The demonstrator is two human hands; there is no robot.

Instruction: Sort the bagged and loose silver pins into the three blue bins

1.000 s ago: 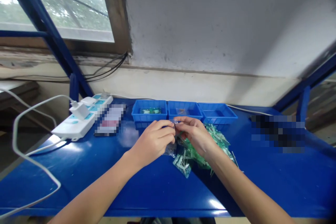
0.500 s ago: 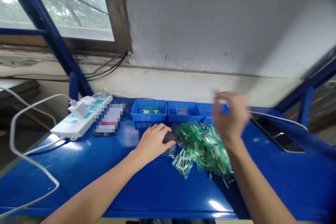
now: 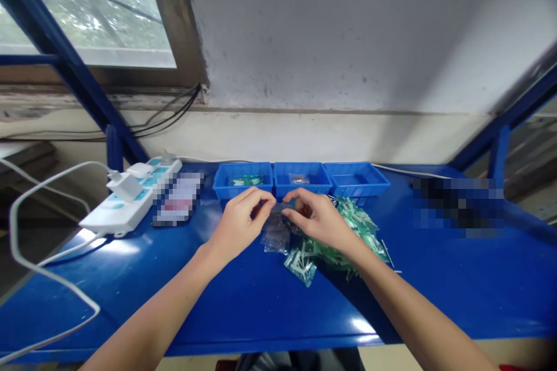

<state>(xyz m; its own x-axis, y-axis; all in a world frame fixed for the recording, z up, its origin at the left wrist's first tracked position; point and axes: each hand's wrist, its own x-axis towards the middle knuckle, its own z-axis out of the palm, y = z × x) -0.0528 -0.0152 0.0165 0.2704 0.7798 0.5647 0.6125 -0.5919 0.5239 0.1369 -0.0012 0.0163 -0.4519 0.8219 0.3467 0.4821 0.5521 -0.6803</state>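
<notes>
My left hand (image 3: 241, 217) is closed in a pinch on the top edge of a small clear plastic bag (image 3: 277, 235), which hangs below the fingertips with a few small dark pieces near its top. Facing it from the right, my right hand (image 3: 319, 217) has thumb and forefinger curled but apart, close to the bag's upper edge. Under and beside the right hand lies a pile of green plastic packets (image 3: 354, 217) with white pieces in them. One green packet (image 3: 301, 264) lies nearer me, at the pile's front left.
Three blue bins stand along the wall: a left bin (image 3: 220, 188) with green packets, a middle bin (image 3: 281, 188) with a clear packet, and a right bin (image 3: 361, 185). A white power strip (image 3: 117, 214) with a looping cable is on the left of the blue table (image 3: 256, 316).
My right hand has come down and left from above the pile to beside my left hand. The left hand has gone from resting on the clear bag to pinching its edge.
</notes>
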